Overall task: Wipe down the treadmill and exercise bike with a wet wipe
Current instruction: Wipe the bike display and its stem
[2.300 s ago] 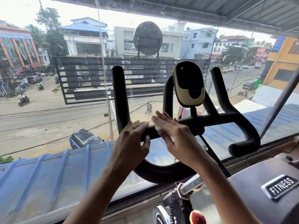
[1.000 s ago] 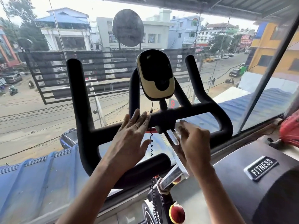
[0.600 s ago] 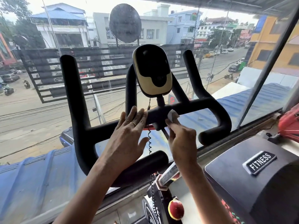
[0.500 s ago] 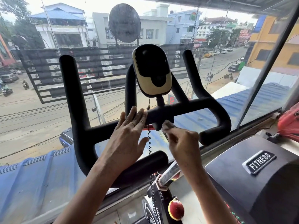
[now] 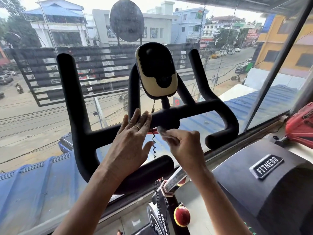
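Observation:
The exercise bike's black handlebar (image 5: 203,107) fills the middle of the view, with a black and cream console (image 5: 156,72) on its stem. My left hand (image 5: 132,139) lies flat with straight fingers against the crossbar left of the stem. My right hand (image 5: 184,145) pinches a small white wet wipe (image 5: 165,132) and holds it under the centre clamp of the crossbar. The wipe looks blurred. The treadmill's dark hood (image 5: 245,184) with a FITNESS badge sits at the lower right.
A glass window (image 5: 42,107) stands right behind the handlebar, with a street and blue roof outside. A coiled black cable (image 5: 154,146) hangs from the clamp. A red knob (image 5: 182,216) and chrome post (image 5: 176,180) lie below my right hand. A red object (image 5: 301,124) rests on the sill.
My right hand has moved from the left part of the crossbar to below the centre clamp, rubbing the wipe there. My left hand stays flat on the crossbar.

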The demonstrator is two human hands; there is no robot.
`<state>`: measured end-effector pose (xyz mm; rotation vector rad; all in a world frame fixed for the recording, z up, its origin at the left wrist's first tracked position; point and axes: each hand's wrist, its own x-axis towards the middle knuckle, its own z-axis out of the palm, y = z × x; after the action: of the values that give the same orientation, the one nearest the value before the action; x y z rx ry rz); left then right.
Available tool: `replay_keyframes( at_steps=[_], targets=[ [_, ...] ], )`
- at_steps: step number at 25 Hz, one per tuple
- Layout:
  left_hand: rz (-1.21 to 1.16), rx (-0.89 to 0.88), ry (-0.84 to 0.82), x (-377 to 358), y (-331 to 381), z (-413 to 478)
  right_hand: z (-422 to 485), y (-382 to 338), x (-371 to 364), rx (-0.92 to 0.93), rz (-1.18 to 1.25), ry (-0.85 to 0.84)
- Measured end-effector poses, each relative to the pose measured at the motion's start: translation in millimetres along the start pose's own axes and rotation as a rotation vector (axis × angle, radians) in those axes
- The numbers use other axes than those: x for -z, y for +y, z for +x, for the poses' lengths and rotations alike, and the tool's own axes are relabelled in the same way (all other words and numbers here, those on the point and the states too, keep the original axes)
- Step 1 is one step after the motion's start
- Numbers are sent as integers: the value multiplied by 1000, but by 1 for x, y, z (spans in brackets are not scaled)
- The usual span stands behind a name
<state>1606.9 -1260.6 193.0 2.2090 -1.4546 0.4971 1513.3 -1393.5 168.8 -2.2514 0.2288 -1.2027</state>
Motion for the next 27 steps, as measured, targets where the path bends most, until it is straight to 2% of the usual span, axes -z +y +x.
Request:
replay_keyframes(
  at_steps=[2,4,7,8,11,14,15,17,18,21,23,25,27],
  targets=[
    [-12,-3,0,0,1,0,7,-7,3,10,208,136],
    [-25,-10,5,0,0,0,18,-3,-3,14,130,266],
    [-12,-21,9,-2,-3,-1,25,4,-21,-49,33,9],
    [-2,-31,8,-2,-4,-1,19,7,-25,-22,9,-19],
    [-10,-36,33,-1,-5,-1,3,8,-12,139,-68,12],
    [-64,-58,35,6,0,9,20,14,11,80,-96,235],
    [-66,-83,28,8,3,15,31,18,13,30,-110,249],
    [-45,-141,-11,8,8,28,44,19,4,-49,-96,69],
    [-40,-156,-34,6,10,33,41,20,-1,-25,-49,5],
    [-34,-154,-92,-3,14,43,36,23,13,-6,71,-20],
    [-52,-153,-125,-8,15,46,50,31,32,-31,2,6],
    [-32,-154,-120,-13,12,48,69,43,37,-30,-141,134],
    [-9,-156,-110,-15,11,49,81,51,30,-103,-247,92]
  ],
)
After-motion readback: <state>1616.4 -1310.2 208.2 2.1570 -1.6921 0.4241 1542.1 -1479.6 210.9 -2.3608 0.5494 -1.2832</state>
